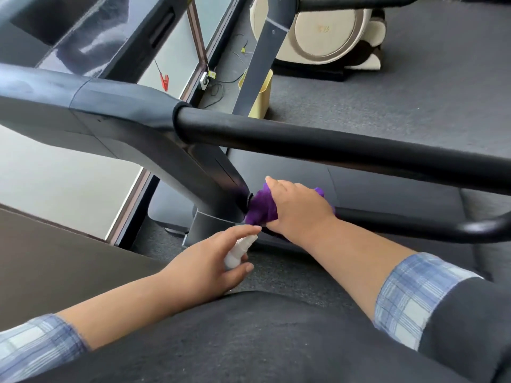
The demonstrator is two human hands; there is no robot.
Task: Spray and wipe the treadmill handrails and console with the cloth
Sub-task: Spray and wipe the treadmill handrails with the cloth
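My right hand grips a purple cloth wrapped around the lower black handrail, right where the rail joins the treadmill's dark grey frame. My left hand holds a small white spray bottle, its nozzle pointing up toward the cloth, with the index finger stretched along the top. A thicker black upper handrail crosses the view above both hands. The glossy console sits at the top left.
A beige and black exercise machine stands at the top right on grey carpet. A yellow bin and loose cables lie by the window sill. A dark surface fills the lower left. My dark top covers the bottom of the view.
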